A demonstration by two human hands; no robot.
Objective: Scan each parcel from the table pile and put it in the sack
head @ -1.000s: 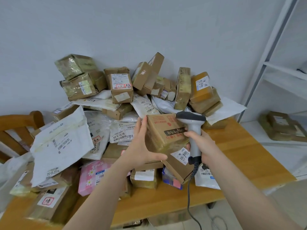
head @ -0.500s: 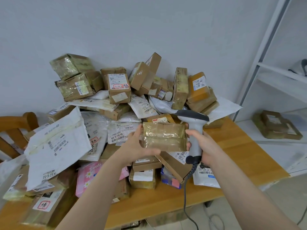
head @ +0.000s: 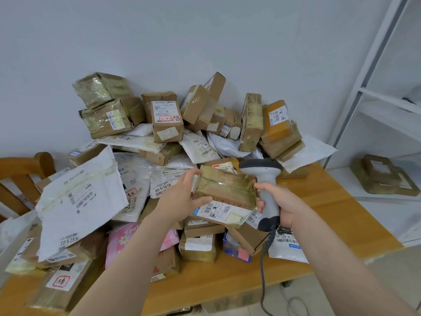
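Holding a small taped parcel (head: 224, 190) up in front of the pile (head: 166, 133), clear of the tabletop (head: 337, 213), between both hands. Gripped at its left end by the left hand (head: 180, 201), fingers (head: 192, 173) curled over the top edge and thumb pressed on the near face, probably to tip the white label (head: 218, 210) into sight and find the barcode. Steadied at its right end, apparently, by the fingertips of the right hand (head: 284, 206), itself wrapped tight round the handle of a grey scanner (head: 264, 179). Scanner kept upright, head standing above the parcel's far right corner and not aimed at the label, so likely not yet read. Label low on the near face, turned toward the person; needs the parcel tilted back or the scanner swung round before a beep. Cable (head: 264, 270) hanging from the handle down past the tabletop edge, seemingly with slack to spare. No sack clearly in view; cannot tell where the drop goes. Many boxes and white mailers heaped up, so early in the job by this reckoning. Worth minding: back boxes leaning loosely on one another, apt to slide if nudged
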